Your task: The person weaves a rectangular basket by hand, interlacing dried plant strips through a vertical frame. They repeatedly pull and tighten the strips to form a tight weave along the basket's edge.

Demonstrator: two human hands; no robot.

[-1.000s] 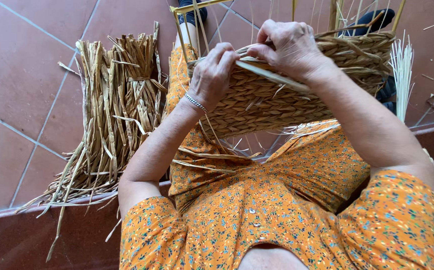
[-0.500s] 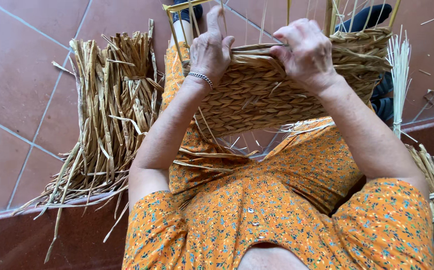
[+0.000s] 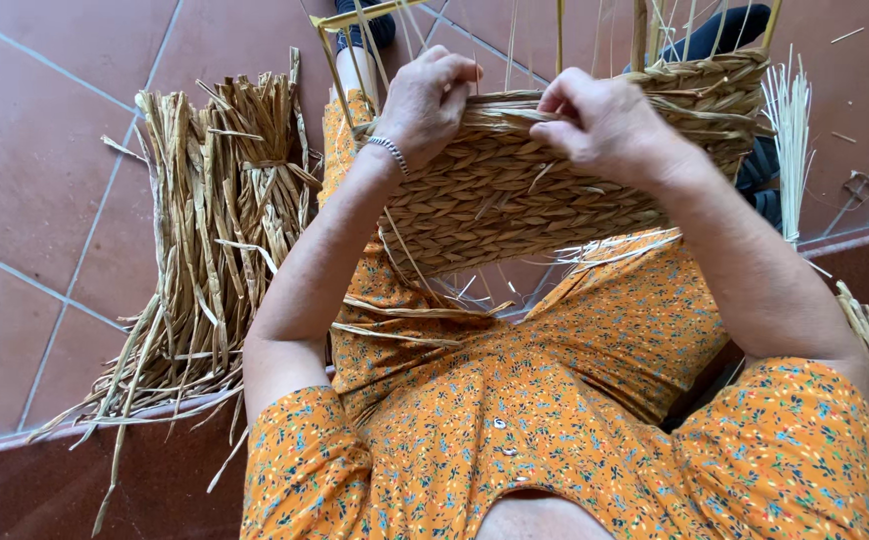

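A: Where's the weave [image 3: 535, 190] sitting?

B: Propped on the lap, tilted up toward the person, its upper rim at hand height. That angle puts the working edge right under the fingers.

A: And the left hand [image 3: 425, 100]?

B: Curled shut over the rim near its left end, fingers folded down on the top row. I'd judge it's pinning the row so it doesn't slacken.

A: The right hand [image 3: 595, 125]?

B: Closed in a pinch on a strand [image 3: 515, 112] lying along the rim, thumb and fingers tight on it, close beside the left. Looks placed to pull that strand snug against the row below.

A: What are the thin sticks poking up?

B: Stakes [image 3: 560, 35] rising from the rim; the rows run between them.

A: And the supply?

B: A bundle [image 3: 215, 240] of dry rush lies on the floor [image 3: 35, 150] at the person's left, within reach. A paler sheaf [image 3: 790, 130] stands at the right, beyond the weave.
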